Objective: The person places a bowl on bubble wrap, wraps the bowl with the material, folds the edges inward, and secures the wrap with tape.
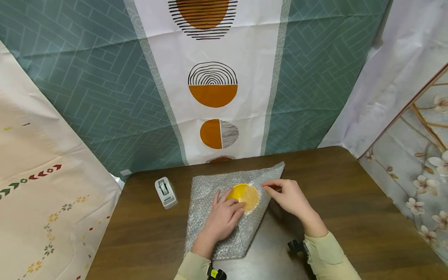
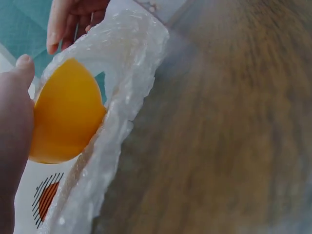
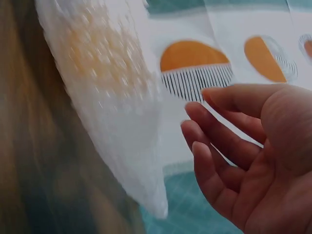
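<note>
A yellow bowl [image 1: 239, 190] sits on a sheet of bubble wrap [image 1: 203, 194] laid on the table. One corner of the sheet is folded over the bowl's right part, which shows through it as a paler yellow. My left hand [image 1: 221, 218] lies over the bowl's near left side, fingers spread, fingertips at the bowl and the fold. Beside the folded wrap on the right is my right hand [image 1: 289, 197], fingers loosely bent. In the right wrist view nothing shows between that hand's fingers [image 3: 209, 114], and the wrap stands a little apart from them.
A white tape dispenser-like device [image 1: 166, 193] stands on the brown wooden table [image 1: 147, 241], left of the wrap. Behind the table's far edge hangs a green and white patterned cloth [image 1: 245, 105]. Further patterned cloths hang at both sides.
</note>
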`<state>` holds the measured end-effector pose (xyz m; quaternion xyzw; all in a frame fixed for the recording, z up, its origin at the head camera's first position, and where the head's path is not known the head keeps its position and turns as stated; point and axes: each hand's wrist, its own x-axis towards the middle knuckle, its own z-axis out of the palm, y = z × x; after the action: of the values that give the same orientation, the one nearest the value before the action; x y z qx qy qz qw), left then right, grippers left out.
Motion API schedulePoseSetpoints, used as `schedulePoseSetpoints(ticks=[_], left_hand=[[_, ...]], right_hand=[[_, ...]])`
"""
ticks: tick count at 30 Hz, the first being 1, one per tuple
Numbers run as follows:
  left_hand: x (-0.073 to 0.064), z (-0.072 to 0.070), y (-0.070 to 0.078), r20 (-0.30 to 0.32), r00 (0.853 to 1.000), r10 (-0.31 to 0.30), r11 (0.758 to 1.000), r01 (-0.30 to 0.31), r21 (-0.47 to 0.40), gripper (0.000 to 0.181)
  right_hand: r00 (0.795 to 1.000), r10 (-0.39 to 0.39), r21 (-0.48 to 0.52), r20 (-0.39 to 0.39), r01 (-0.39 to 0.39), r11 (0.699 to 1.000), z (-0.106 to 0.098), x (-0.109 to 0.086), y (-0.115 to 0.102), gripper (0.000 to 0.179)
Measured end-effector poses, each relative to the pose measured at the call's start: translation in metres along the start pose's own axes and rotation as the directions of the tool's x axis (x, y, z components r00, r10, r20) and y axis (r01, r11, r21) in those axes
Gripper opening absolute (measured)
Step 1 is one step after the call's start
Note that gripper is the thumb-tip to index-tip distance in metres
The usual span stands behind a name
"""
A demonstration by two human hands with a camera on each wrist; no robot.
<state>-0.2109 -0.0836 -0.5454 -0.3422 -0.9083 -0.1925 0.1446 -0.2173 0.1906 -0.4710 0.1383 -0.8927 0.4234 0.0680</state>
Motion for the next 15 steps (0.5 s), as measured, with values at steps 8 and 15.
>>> schedulePoseSetpoints(ticks=[8, 15], left_hand=[[-0.001, 0.003, 0.007, 0.049, 0.999, 0.014, 1.0, -0.015, 0.021, 0.033], [0.001, 0.002, 0.011, 0.081, 0.997, -0.007, 1.0, 0.005, 0.026, 0.037]], right_hand=[[0.97, 0.225, 0.204, -0.087, -0.204, 0.958, -0.015, 0.006, 0.035, 0.038], [0.899, 0.425, 0.406, 0.106, -0.429, 0.807, -0.009, 0.026, 0.063, 0.082]])
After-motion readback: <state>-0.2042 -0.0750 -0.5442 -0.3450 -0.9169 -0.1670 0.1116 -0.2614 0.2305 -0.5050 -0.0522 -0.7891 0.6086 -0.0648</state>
